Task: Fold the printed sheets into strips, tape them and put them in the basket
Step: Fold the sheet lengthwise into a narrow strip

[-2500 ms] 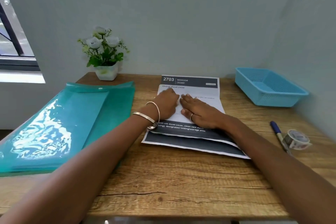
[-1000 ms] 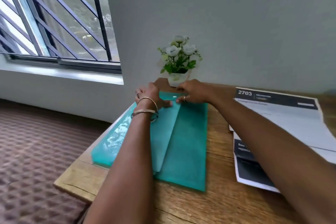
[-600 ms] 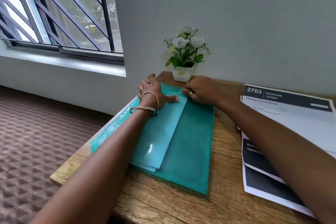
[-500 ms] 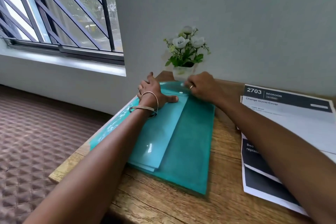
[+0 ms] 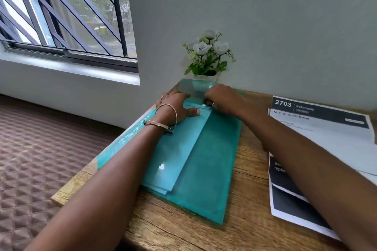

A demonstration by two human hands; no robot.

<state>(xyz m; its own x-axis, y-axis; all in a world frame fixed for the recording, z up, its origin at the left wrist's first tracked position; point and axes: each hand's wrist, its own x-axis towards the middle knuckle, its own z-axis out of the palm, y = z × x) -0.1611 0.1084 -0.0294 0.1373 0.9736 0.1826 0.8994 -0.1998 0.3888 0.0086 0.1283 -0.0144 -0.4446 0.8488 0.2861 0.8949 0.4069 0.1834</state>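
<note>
A stack of teal plastic folders point(image 5: 204, 161) lies on the left part of the wooden table point(image 5: 183, 232). My left hand point(image 5: 175, 108) presses flat on the top folder, fingers spread. My right hand point(image 5: 222, 97) pinches that folder's translucent flap point(image 5: 191, 89) and holds it lifted, so the white snap button point(image 5: 204, 105) shows. The printed sheets point(image 5: 318, 128), headed "2703 BEDROOM", lie at the right, partly under my right forearm. The basket is out of view.
A small white pot of white flowers point(image 5: 207, 57) stands against the wall right behind the folders. The table's left edge drops to a brown patterned floor point(image 5: 30, 159). A barred window point(image 5: 61, 12) is at the upper left.
I turned from the printed sheets to the folders. Both hands moved onto the top folder, and my right hand has unsnapped its flap and lifted it up.
</note>
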